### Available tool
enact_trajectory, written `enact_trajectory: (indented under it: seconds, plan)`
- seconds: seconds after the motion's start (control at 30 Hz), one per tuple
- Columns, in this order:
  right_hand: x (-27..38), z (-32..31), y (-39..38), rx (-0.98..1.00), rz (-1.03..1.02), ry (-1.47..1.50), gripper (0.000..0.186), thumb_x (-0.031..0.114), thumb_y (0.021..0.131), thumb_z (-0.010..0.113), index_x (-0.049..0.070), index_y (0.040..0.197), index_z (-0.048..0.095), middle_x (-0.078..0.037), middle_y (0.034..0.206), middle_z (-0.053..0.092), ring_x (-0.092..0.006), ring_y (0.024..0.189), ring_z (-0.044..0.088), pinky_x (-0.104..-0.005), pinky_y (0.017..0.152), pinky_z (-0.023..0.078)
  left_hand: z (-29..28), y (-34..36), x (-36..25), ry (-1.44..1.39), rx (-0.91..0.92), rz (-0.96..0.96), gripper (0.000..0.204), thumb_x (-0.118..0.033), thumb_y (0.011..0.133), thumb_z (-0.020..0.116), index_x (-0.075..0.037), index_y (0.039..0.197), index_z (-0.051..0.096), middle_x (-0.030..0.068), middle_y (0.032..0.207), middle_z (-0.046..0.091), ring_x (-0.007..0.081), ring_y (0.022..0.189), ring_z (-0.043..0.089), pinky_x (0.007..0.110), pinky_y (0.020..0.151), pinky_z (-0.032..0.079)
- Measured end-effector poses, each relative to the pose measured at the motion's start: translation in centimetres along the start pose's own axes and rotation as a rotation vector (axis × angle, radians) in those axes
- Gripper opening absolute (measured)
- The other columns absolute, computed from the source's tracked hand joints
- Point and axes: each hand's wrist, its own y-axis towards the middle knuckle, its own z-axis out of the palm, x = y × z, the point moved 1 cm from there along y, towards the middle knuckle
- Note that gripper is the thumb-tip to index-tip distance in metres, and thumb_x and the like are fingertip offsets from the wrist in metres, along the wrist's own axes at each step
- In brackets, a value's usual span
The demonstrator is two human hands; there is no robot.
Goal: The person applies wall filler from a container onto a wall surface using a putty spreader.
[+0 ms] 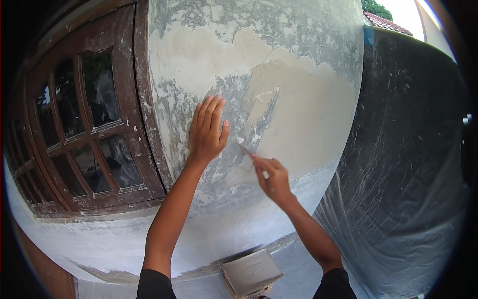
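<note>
the right hand [271, 175], near the centre of the frame, is closed around a thin scraper [246, 150], whose tip points to the upper left, to a small white dab [240, 141] on the wall [303, 27]. the left hand [208, 132], just left of centre, grasps nothing; it lies flat on the grey surface, with the fingers pointing upward and the thumb a little apart.

around the hands, the work seems to me only partly done. a cream layer [308, 119] covers a wide area right of centre, and a paler one [194, 52] lies at upper left of the wall. between them, and along the top of the frame, the mottled grey is without full cover, so these parts are probably left.

farther out, a brown window [89, 129] fills the left side, a dark plastic sheet [413, 149] the right side, and a rectangular tray [253, 273] is at the lower centre.

the fingers hide most of the scraper, so its full shape i cannot tell. the tray's lower part is cut off by the frame, and whether the blade touches the wall is also hard to see.
</note>
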Motion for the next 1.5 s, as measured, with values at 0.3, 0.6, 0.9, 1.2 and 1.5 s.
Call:
enact_trajectory:
  seconds: [0.3,0.6,0.9,1.2,1.5]
  plan:
    - [-8.6,-3.8,9.0,-0.324,0.355,0.339,0.049,0.015,0.091,0.069,0.008,0.138,0.057,-0.013,0.096,0.065,-0.0184,0.078,0.057,-0.0289,0.076,0.046,1.2,-0.4,-0.5,0.201,0.043,-0.037,0.052,-0.019,0.093,0.053,-0.007,0.143,0.044,0.0105,0.149,0.045,0.0286,0.141,0.038,0.050,0.118,0.026]
    - [-11.7,-3.9,13.6,-0.371,0.301,0.578,0.058,0.011,0.095,0.064,0.008,0.149,0.043,-0.009,0.116,0.065,-0.0122,0.089,0.056,-0.0250,0.082,0.046,1.5,-0.3,-0.8,0.301,0.061,-0.044,0.053,-0.020,0.093,0.053,-0.009,0.143,0.044,0.0084,0.151,0.044,0.0269,0.142,0.038,0.050,0.119,0.025]
    - [-11.1,-3.1,13.0,-0.158,0.150,0.181,0.055,0.011,0.092,0.067,0.008,0.144,0.050,-0.004,0.105,0.066,-0.0118,0.088,0.049,-0.0267,0.087,0.044,1.4,-0.4,-0.8,0.342,0.062,-0.035,0.053,-0.020,0.092,0.054,-0.008,0.143,0.044,0.0089,0.151,0.044,0.0265,0.142,0.038,0.050,0.119,0.025]
    - [-11.5,-3.3,12.5,-0.195,0.180,0.265,0.054,0.016,0.092,0.069,0.015,0.144,0.052,-0.008,0.105,0.065,-0.0142,0.089,0.051,-0.0284,0.086,0.044,1.6,-0.5,-0.8,0.362,0.061,-0.034,0.051,-0.020,0.093,0.053,-0.009,0.142,0.046,0.0086,0.151,0.044,0.0260,0.142,0.038,0.049,0.119,0.025]
    - [-14.2,-5.8,13.7,-0.482,0.362,0.669,0.056,0.011,0.097,0.063,0.002,0.149,0.042,-0.011,0.128,0.063,-0.0124,0.111,0.057,-0.0244,0.093,0.044,1.9,-0.5,-0.9,0.363,0.056,-0.038,0.051,-0.021,0.093,0.052,-0.009,0.143,0.045,0.0076,0.151,0.044,0.0255,0.143,0.037,0.049,0.119,0.025]
